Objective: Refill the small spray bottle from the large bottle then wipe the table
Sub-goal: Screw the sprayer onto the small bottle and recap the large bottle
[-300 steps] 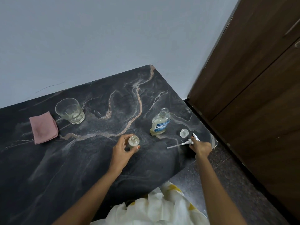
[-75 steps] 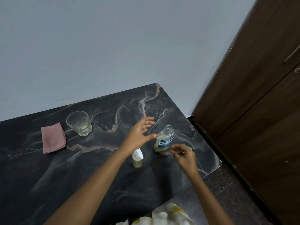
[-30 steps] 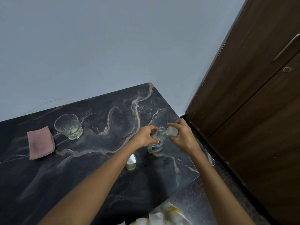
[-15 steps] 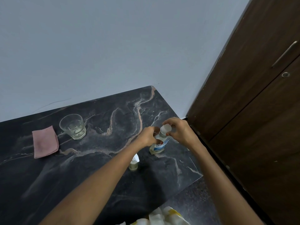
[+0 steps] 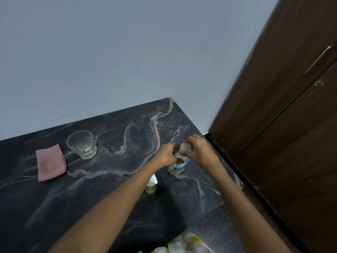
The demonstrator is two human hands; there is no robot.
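Lowered cap (image 5: 185, 147) onto large bottle (image 5: 179, 165), pinched in right grip (image 5: 199, 152), left grip (image 5: 166, 154) clasping bottle. Marbled worktop (image 5: 109, 198), grey wall (image 5: 127, 52), glass (image 5: 82, 145).

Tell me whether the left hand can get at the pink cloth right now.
Probably yes, once free: the left hand grips the large bottle, but the pink cloth lies uncovered, with the glass beside it.

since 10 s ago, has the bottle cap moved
Yes. The cap lay on the table right of the large bottle; now the right hand holds it up at that bottle's neck.
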